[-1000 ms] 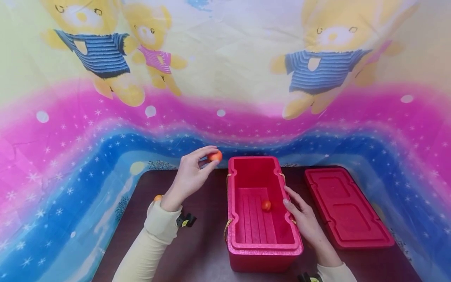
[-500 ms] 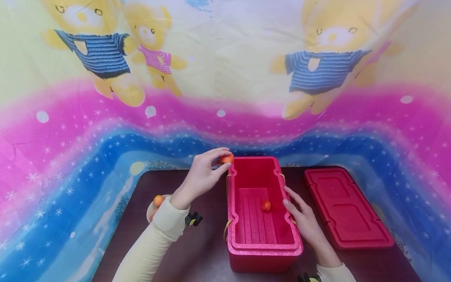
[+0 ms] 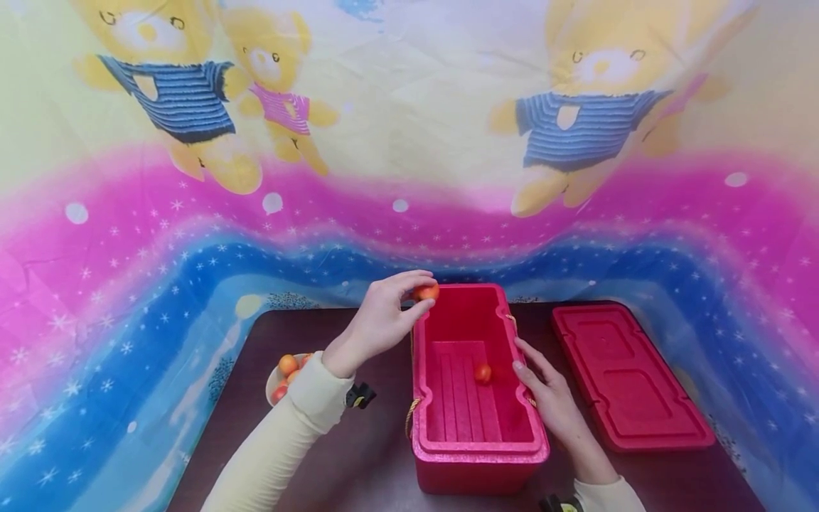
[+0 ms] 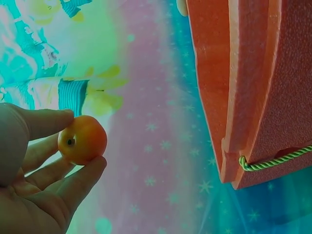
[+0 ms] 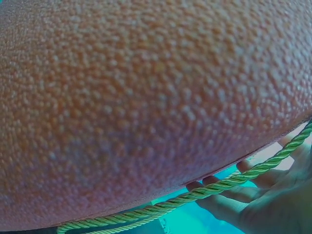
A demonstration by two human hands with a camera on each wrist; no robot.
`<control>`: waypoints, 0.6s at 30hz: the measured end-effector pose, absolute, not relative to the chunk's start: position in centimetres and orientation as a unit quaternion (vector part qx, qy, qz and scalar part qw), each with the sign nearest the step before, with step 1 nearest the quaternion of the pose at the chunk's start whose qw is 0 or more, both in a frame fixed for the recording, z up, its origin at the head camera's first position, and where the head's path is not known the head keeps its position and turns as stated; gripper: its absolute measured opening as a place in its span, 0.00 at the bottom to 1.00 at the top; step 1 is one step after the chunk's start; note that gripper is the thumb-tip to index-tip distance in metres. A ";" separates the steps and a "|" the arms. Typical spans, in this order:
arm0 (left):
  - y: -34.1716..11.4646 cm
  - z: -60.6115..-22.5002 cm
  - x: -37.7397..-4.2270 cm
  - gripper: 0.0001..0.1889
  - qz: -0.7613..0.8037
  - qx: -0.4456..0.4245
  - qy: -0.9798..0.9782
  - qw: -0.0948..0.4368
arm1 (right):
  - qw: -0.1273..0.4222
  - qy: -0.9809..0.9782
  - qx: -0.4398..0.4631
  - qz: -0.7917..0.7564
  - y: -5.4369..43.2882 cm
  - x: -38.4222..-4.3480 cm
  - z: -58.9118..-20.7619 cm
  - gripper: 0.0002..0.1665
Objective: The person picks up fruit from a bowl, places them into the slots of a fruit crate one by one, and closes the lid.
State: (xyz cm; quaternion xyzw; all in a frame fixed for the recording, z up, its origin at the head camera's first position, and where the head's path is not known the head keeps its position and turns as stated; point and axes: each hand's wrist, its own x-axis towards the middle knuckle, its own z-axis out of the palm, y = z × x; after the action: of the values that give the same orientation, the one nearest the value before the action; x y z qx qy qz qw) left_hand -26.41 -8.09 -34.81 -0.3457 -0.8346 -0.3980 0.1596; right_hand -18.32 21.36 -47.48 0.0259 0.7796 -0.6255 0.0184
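My left hand [image 3: 380, 316] pinches a small round orange-red fruit [image 4: 87, 139] between thumb and fingertips. In the left wrist view the dark stem end shows on its skin. In the head view the fruit is raised at the far left corner of a red foam box [image 3: 480, 459]. The box stands lidless on the table, and one fruit [image 3: 483, 373] lies on its ribbed floor. Resting against the box's right side is my right hand [image 3: 557, 398], fingers extended and thumb near the rim. The right wrist view shows those fingers beside a twisted cord handle [image 5: 234, 181].
A small bowl [image 3: 271, 384] with several more fruits sits left on the dark table [image 3: 358, 455], partly hidden by the left sleeve. The red lid [image 3: 633, 377] lies flat to the right of the box. A printed cloth [image 3: 397, 142] hangs behind.
My left hand has carried the fruit rightward, from left of the box to its far left corner. More of the bowl has come into view behind the sleeve. The right hand has stayed put.
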 end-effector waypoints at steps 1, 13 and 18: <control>-8.0 -34.8 -26.4 0.19 -0.394 -0.347 -0.836 0.159 | 0.019 0.779 0.026 -0.626 21.4 -18.3 -47.5 0.36; -6.9 -34.7 -26.7 0.20 -0.366 -0.358 -0.846 0.146 | 0.018 0.777 0.022 -0.629 21.3 -18.2 -47.4 0.36; -6.6 -34.6 -26.8 0.20 -0.354 -0.359 -0.853 0.137 | 0.013 0.779 0.021 -0.626 21.3 -18.2 -47.4 0.35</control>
State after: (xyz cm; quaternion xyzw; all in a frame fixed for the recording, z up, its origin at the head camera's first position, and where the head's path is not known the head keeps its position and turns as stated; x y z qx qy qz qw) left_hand -26.77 -6.56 -34.58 -0.3587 -0.8530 -0.3535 0.1373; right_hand -18.17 21.30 -47.37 0.0212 0.7794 -0.6261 0.0126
